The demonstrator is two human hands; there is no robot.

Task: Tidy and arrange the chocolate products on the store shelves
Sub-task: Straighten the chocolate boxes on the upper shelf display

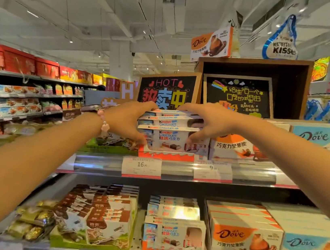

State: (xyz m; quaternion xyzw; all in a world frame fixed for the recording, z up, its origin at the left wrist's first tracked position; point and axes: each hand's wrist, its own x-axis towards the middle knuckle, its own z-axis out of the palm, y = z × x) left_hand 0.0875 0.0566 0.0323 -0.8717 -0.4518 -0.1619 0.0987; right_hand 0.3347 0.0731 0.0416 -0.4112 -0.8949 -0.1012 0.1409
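A stack of white Kinder chocolate boxes (pixel 170 125) stands in an orange display tray (pixel 164 155) on the upper shelf. My left hand (pixel 128 118), with a pink bead bracelet at the wrist, grips the stack's left side. On the stack's right side sits my right hand (pixel 207 122), fingers over the top boxes and thumb below. Orange Dove boxes (pixel 233 147) stand right beside the stack.
The upper shelf edge (pixel 176 170) carries price tags. On the lower shelf stand more Kinder boxes (pixel 174 234), orange Dove boxes (pixel 243 239), blue Dove boxes (pixel 312 249) and brown-white boxes (pixel 102 220). Chalkboard signs (pixel 167 91) stand behind the stack. A side aisle's shelves (pixel 14 103) run off at left.
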